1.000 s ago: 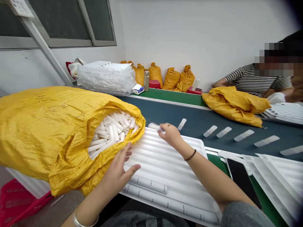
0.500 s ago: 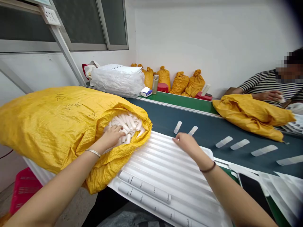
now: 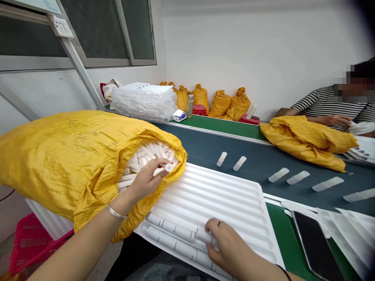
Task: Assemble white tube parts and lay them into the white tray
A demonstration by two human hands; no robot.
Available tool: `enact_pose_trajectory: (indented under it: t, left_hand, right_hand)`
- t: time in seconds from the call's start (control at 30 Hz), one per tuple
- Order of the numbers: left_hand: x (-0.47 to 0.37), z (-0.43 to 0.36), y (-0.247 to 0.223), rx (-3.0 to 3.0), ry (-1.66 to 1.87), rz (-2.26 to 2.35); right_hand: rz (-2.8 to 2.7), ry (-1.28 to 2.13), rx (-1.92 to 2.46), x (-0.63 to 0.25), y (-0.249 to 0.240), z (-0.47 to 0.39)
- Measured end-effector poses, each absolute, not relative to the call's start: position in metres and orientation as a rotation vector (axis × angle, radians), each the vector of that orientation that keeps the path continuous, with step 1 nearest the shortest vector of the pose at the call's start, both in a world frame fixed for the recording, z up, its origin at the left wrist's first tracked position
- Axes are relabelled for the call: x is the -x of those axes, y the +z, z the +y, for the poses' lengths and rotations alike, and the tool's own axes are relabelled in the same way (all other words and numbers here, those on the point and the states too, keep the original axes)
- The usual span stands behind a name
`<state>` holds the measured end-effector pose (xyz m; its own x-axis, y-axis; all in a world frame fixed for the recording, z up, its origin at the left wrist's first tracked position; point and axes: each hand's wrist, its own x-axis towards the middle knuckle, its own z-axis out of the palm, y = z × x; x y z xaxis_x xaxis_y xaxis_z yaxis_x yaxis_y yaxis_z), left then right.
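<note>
Sack [image 3: 67,152]: at left; tubes [image 3: 143,154] in its mouth. Tray [image 3: 228,191]: right of the sack's mouth; tubes [image 3: 177,229] along its near side. Belt [image 3: 202,142]: behind the tray, six more tubes [image 3: 240,163] upon it. Phone [image 3: 316,246]: on the bench [image 3: 278,226], right of the tray. Box [image 3: 179,115] and bottle [image 3: 190,106]: beyond the belt, bundle [image 3: 143,102] to their left. Further sacks [image 3: 221,103]: behind these, near the wall [image 3: 249,47].

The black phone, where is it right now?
In the head view, the black phone lies at the lower right, between the white ribbed tray under the right hand and the pale sheets near the right edge.
</note>
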<state>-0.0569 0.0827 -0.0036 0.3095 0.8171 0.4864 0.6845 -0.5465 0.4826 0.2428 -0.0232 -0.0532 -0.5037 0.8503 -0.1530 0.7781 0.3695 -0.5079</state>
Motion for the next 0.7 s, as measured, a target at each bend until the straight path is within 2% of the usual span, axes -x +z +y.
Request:
enact_pose_trajectory:
  t: [0.1, 0.23, 0.47, 0.57, 0.7]
  left_hand:
    - [0.031, 0.055, 0.002, -2.217, 1.160, 1.160]
    - [0.007, 0.035, 0.001, -2.228, 0.975, 1.054]
    - [0.003, 0.023, 0.007, -2.302, 0.807, 1.108]
    - [0.004, 0.018, 0.010, -2.370, 0.749, 1.116]
    - [0.003, 0.016, 0.010, -2.497, 0.865, 1.123]
  right_hand:
    - [-2.076, 0.871, 1.375, -0.245, -0.036, 0.001]
    - [-1.786, 0.917, 1.100, -0.243, -0.012, 0.031]
    - [-2.154, 0.452, 0.781, -0.249, 0.009, 0.040]
    - [-2.238, 0.432, 0.670, -0.249, 0.013, 0.037]
    - [-2.217, 0.471, 0.723, -0.245, 0.015, 0.034]
